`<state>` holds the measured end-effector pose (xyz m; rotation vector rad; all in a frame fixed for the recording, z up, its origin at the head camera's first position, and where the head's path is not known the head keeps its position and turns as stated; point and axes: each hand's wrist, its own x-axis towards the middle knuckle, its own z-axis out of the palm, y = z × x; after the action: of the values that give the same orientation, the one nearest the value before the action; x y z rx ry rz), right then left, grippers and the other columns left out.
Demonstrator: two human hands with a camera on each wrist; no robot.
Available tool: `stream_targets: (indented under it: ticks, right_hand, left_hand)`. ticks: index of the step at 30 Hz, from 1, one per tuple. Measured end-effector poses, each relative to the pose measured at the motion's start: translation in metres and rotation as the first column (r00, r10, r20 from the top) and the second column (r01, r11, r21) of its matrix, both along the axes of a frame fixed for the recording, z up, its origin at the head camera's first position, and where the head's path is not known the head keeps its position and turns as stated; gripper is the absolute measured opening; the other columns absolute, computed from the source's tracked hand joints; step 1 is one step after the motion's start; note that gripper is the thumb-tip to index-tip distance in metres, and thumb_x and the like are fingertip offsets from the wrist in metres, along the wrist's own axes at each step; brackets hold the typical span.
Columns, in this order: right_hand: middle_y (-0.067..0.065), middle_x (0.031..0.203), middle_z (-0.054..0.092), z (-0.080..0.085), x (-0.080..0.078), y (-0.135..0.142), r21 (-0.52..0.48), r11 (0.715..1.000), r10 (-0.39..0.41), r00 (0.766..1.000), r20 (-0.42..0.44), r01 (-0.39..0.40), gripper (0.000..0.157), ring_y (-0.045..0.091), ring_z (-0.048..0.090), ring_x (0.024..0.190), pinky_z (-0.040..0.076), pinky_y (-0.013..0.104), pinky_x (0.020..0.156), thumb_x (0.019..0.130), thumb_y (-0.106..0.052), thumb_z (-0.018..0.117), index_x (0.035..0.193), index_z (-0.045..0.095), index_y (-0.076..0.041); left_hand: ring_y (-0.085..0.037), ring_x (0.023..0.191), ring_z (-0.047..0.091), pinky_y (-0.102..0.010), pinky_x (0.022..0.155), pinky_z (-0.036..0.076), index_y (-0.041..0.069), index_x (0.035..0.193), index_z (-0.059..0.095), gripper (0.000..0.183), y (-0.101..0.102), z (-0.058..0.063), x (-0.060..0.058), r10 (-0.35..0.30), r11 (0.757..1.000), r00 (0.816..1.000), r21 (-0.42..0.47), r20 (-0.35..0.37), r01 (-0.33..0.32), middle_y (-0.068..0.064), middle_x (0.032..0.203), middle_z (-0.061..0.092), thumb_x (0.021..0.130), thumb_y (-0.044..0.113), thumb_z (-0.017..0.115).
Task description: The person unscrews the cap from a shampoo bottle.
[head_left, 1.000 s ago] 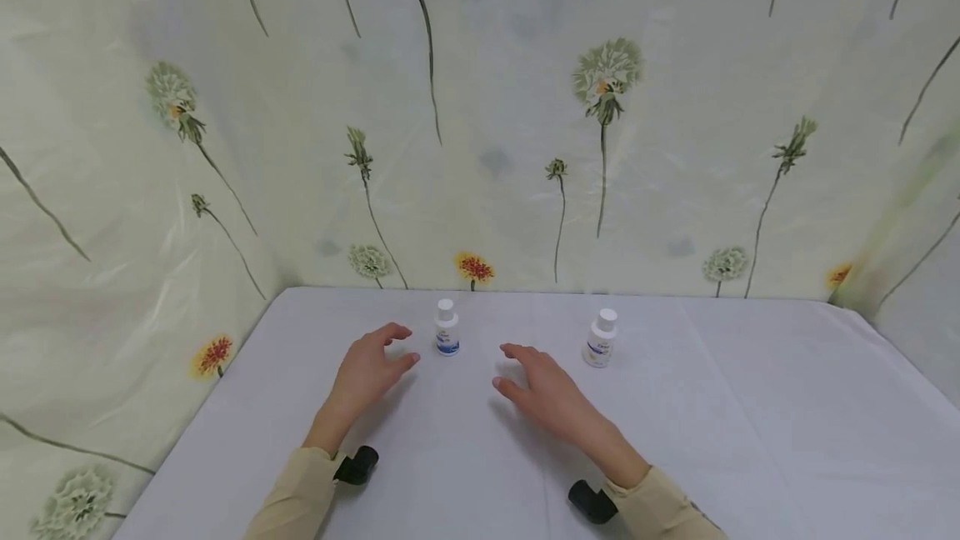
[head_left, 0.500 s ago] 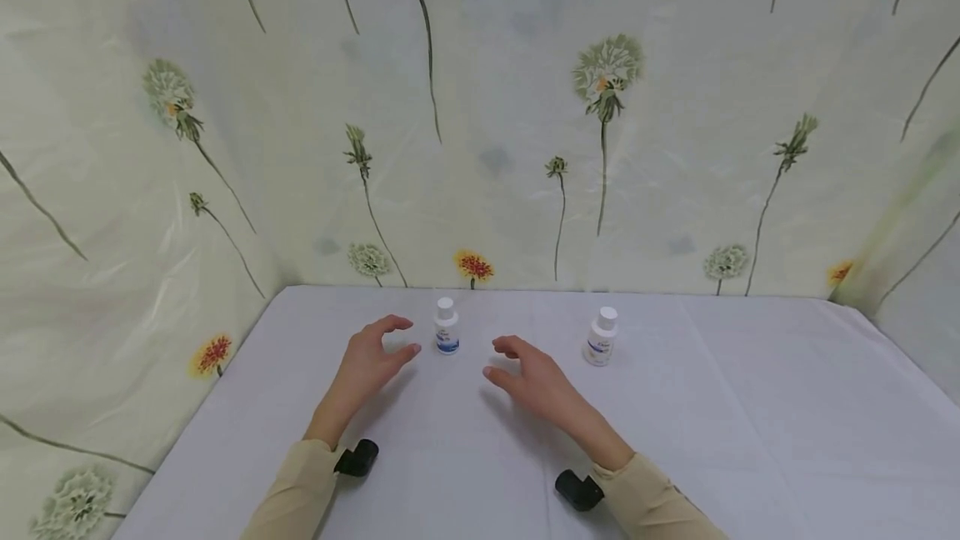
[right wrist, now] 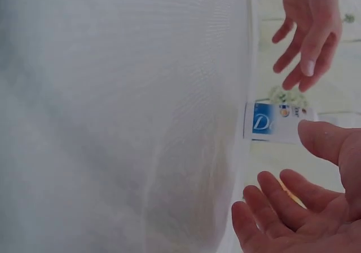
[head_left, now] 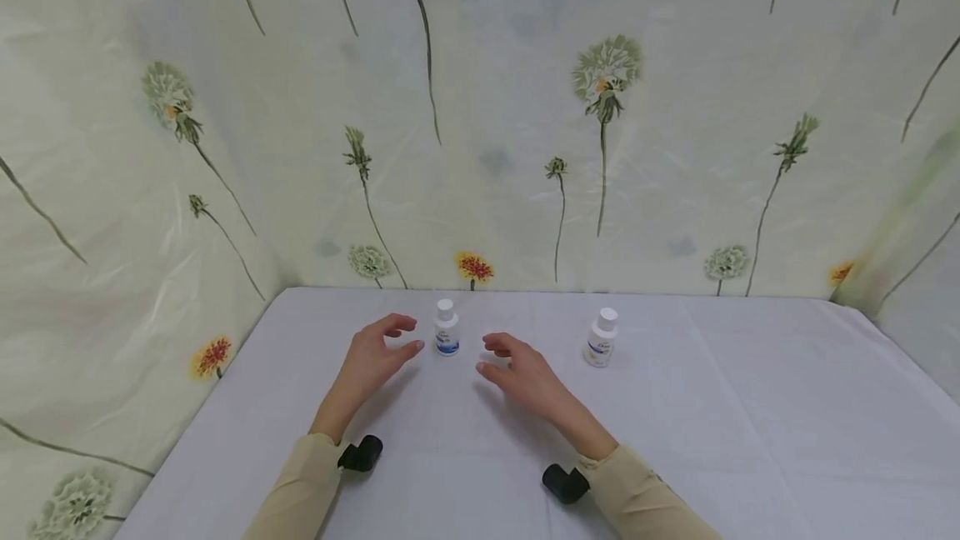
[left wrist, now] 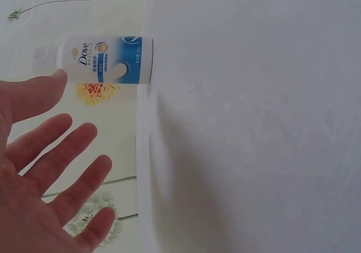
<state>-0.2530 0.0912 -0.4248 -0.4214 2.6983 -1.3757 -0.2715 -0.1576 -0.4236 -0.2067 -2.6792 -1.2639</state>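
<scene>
A small white Dove bottle [head_left: 446, 330] with a blue-bottomed label stands upright on the white-covered table, between my two hands. My left hand [head_left: 372, 357] is just left of it, fingers relaxed and apart from it. To its right, my right hand [head_left: 527, 373] hovers with loosely bent fingers, thumb and fingertips pointing at the bottle. The left wrist view shows the Dove bottle [left wrist: 107, 60] beyond the left thumb, with a gap. In the right wrist view the right thumb overlaps the cap end of the bottle [right wrist: 271, 120]. Neither hand holds anything.
A second small white bottle [head_left: 601, 338] stands upright to the right, beyond my right hand. The white tablecloth [head_left: 712, 423] ends at a flower-patterned curtain [head_left: 495, 107] behind and at the left side. A black wrist camera [head_left: 362, 453] sits at the left cuff.
My right hand has moved left and slightly forward, closer to the bottle between the hands. My left hand has edged slightly right. Both bottles stay in place.
</scene>
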Motion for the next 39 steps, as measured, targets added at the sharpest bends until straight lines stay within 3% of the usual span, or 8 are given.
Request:
stream_targets:
  ticks: [7,17,23,39]
  right_hand:
    - [0.013,0.13,0.059,0.002,-0.006,-0.005,-0.037,0.999,-0.002,1.0,-0.008,0.001,0.045,0.031,0.053,0.123,0.044,0.048,0.1,0.096,-0.022,0.066,0.134,0.054,-0.003]
    - [0.013,0.131,0.058,0.0,-0.013,-0.015,-0.141,0.99,-0.024,0.998,0.06,0.032,0.045,0.032,0.053,0.123,0.046,0.048,0.098,0.094,-0.022,0.068,0.133,0.056,-0.002]
    - [0.016,0.13,0.059,-0.001,-0.016,-0.021,-0.182,0.982,-0.032,0.998,0.059,0.042,0.045,0.034,0.053,0.123,0.044,0.049,0.1,0.093,-0.02,0.068,0.13,0.057,0.002]
    - [0.018,0.134,0.056,0.001,-0.028,-0.032,-0.158,0.986,-0.037,0.998,0.054,0.045,0.047,0.036,0.051,0.125,0.043,0.05,0.1,0.091,-0.015,0.07,0.132,0.055,0.002]
  left_hand:
    - [-0.028,0.11,0.059,-0.048,0.09,0.048,0.009,0.118,0.067,0.036,0.0,0.002,-0.004,-0.008,1.0,1.0,0.029,-0.011,0.009,-0.007,0.116,0.068,0.087,0.023,0.076]
    - [-0.028,0.109,0.061,-0.046,0.087,0.051,0.01,0.117,0.068,0.034,0.002,0.001,-0.011,-0.021,0.997,1.0,0.076,-0.009,0.022,-0.004,0.114,0.069,0.087,0.022,0.076]
    - [-0.027,0.111,0.061,-0.045,0.086,0.052,0.01,0.119,0.067,0.035,0.003,0.002,-0.013,-0.034,0.993,0.999,0.112,0.02,0.031,-0.002,0.115,0.068,0.088,0.024,0.075]
    - [-0.027,0.11,0.06,-0.046,0.086,0.051,0.01,0.12,0.067,0.035,0.007,0.007,-0.017,-0.049,0.987,0.999,0.156,0.013,0.047,-0.002,0.116,0.068,0.088,0.021,0.075]
